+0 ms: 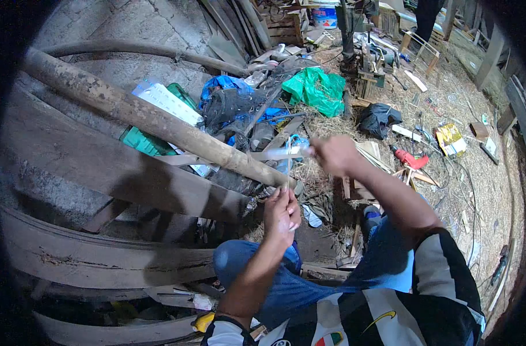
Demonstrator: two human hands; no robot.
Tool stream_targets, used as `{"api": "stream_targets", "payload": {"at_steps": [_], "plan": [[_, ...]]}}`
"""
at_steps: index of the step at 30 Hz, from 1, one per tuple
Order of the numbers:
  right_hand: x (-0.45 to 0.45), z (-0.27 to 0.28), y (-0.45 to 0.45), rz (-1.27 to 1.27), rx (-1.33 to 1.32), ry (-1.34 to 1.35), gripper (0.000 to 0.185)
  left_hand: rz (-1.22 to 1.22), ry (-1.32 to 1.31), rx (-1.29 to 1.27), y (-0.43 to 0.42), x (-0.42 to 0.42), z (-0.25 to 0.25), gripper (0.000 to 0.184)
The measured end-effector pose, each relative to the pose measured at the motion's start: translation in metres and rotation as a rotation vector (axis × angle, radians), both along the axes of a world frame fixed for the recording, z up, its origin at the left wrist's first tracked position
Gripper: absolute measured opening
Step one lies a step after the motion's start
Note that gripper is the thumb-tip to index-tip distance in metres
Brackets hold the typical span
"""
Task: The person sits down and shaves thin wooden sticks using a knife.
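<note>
My right hand [337,154] is closed in a fist round the handle end of a long, pale blade [281,153], smeared by motion. The blade points left toward a thick bamboo pole [176,134], which slants across the view. Close to the pole's lower end, my left hand [282,216] pinches a thin, light strip [289,167] that stands roughly upright. This strip crosses the blade in view; I cannot tell whether they touch. Whether the strip is bamboo or other wood does not show clearly.
Heavy wooden planks [113,167] fill the left side. Ahead lie a green plastic bag [316,92], a black bag [379,120] and blue plastic sheeting [223,86]. A red power drill [410,157] with cables rests on the debris-strewn ground at right.
</note>
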State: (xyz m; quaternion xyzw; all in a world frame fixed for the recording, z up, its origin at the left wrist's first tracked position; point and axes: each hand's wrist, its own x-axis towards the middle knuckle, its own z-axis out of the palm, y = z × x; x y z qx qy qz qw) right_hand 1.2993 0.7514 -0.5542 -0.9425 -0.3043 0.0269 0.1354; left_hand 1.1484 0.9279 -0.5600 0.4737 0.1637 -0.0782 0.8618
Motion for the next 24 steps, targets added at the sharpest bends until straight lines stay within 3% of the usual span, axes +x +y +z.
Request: {"api": "stream_targets", "payload": {"at_steps": [6,10,15,24], "plan": [[0.044,-0.017,-0.021,-0.253,0.177,-0.018,0.037,-0.004,-0.032,0.04,-0.004,-0.005,-0.005,0.029],[-0.004,0.001,-0.003,-0.198,0.346,-0.086,0.039,0.049,-0.102,0.16,-0.005,0.0,0.002,0.031],[-0.045,0.004,0.011,0.201,0.331,-0.139,0.034,0.114,-0.128,0.293,-0.011,0.004,0.001,0.03],[-0.043,0.005,0.012,0.257,0.28,-0.192,0.033,0.13,-0.135,0.292,-0.015,0.007,0.003,0.027]]}}
